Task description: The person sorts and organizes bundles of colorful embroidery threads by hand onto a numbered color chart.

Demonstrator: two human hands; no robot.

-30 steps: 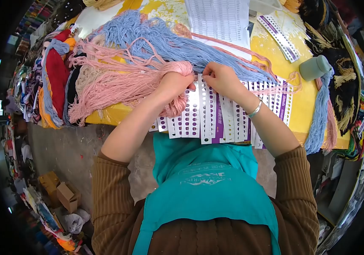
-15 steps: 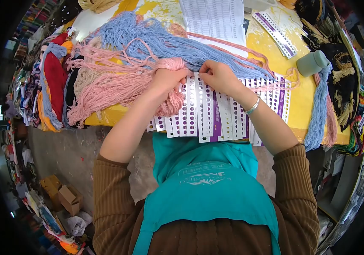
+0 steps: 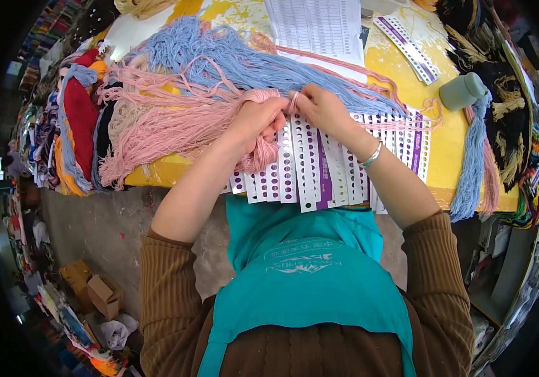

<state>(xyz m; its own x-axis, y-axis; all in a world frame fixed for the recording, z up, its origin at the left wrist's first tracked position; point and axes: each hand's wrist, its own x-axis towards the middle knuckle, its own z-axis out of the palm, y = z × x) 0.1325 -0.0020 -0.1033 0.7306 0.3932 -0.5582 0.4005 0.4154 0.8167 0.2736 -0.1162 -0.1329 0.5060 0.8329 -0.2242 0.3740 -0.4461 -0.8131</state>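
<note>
A thick bundle of pink thread (image 3: 175,135) spreads across the left half of the table, its looped end folded around my left hand (image 3: 258,119), which is closed on it. Close beside it, my right hand (image 3: 318,108) pinches a few pink strands at the top of the punched cards. Several white cards with rows of holes and purple bands (image 3: 307,166) lie overlapping under both hands, reaching past the table's front edge. Behind them lies a long hank of light blue thread (image 3: 238,60). The fingertips of my left hand are partly hidden by thread.
A printed sheet (image 3: 316,28) lies at the back. To the right are a loose punched card (image 3: 406,49), a grey-green bottle (image 3: 463,92) and a hanging blue skein (image 3: 470,169). Coloured thread bundles (image 3: 81,125) crowd the left edge. Cardboard boxes (image 3: 103,295) stand on the floor.
My left hand has shifted right with the pink thread, so the two hands are closer together. My right hand now has pink strands in its fingers.
</note>
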